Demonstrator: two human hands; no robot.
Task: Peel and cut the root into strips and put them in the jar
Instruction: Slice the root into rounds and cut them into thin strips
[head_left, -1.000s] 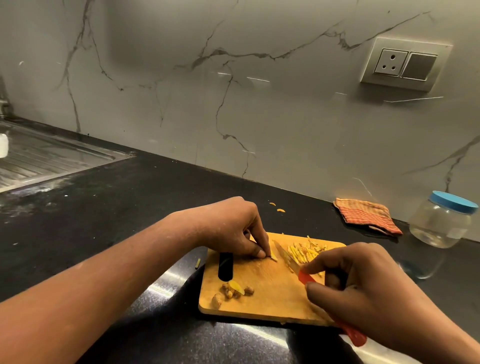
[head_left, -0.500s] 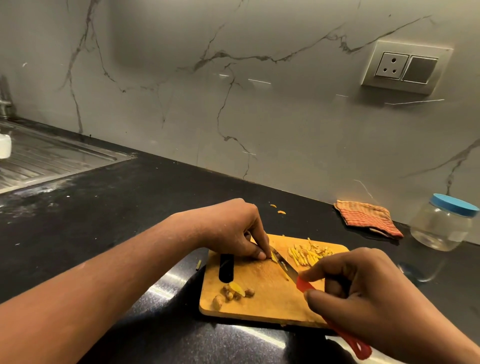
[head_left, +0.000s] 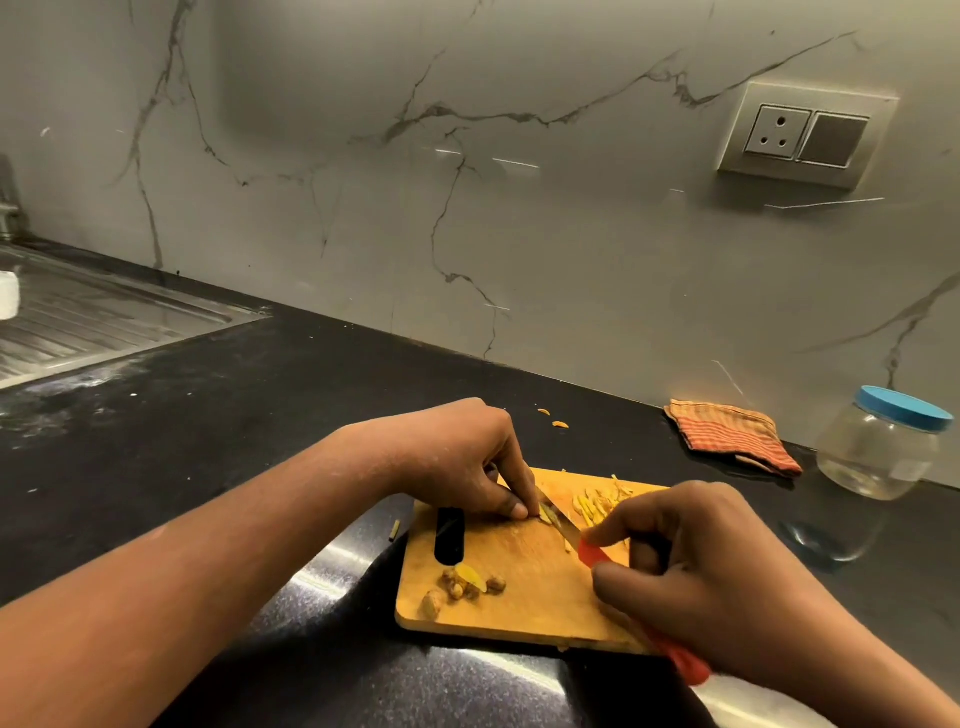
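1. Far left: steel sink drainboard (head_left: 104, 322) set into black worktop (head_left: 218, 441).
2. Left hand (head_left: 462, 467) on near-left part of wooden cutting board (head_left: 519, 592), fingers curled, fingertips pinching small yellow root piece (head_left: 545, 514) down onto board.
3. Below that, near board's slot: heap of brown peel scraps (head_left: 462, 584).
4. Knife (head_left: 562, 524) blade edge-down, touching root piece just beside left fingertips.
5. Pile of cut yellow strips (head_left: 597, 501) on far side of board, beyond blade.
6. Right hand (head_left: 701, 582) wrapped round knife's red handle, forefinger extended toward blade.
7. Orange checked cloth (head_left: 727, 436) on worktop by wall, apart from board.
8. Far right: clear jar (head_left: 883, 452), blue lid on, well apart from board; no strips visible inside.
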